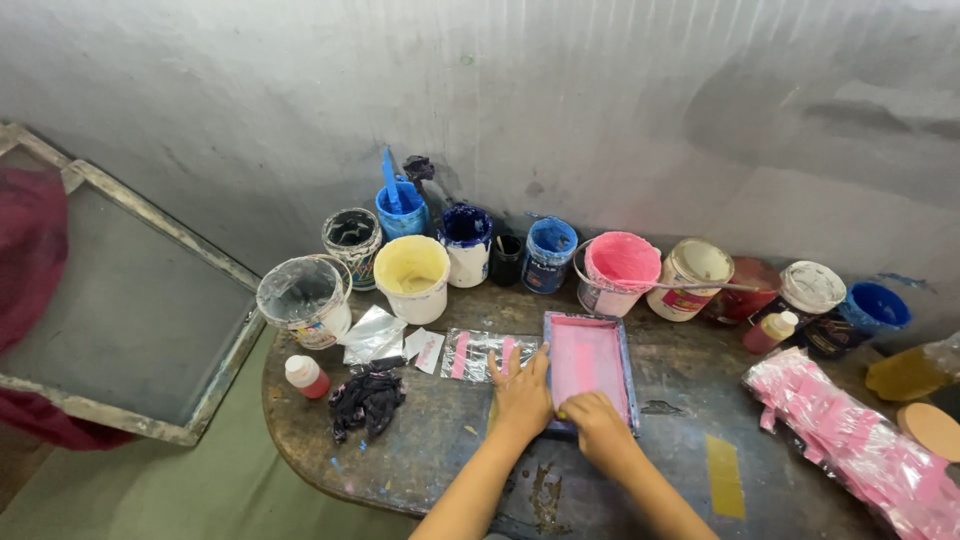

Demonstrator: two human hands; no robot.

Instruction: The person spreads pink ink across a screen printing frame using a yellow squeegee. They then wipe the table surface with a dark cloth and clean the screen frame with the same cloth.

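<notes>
A small printing screen frame (588,362), pink inside with a bluish rim, lies flat on the stained round table (420,460). My left hand (521,395) rests flat with spread fingers against the frame's left edge, over the table and the end of a clear plastic strip with pink bands (480,352). My right hand (597,425) presses on the near edge of the frame, fingers curled; whether it holds anything is hidden. A pink paint bucket (620,270) stands just behind the frame.
Several paint tubs line the wall: yellow (412,275), blue (550,252), clear-lined (303,298), white-lidded (810,288). A red bottle (307,376), dark rag (366,400), and pile of pink-banded plastic bags (860,440) lie about. A large screen frame (130,300) leans at left.
</notes>
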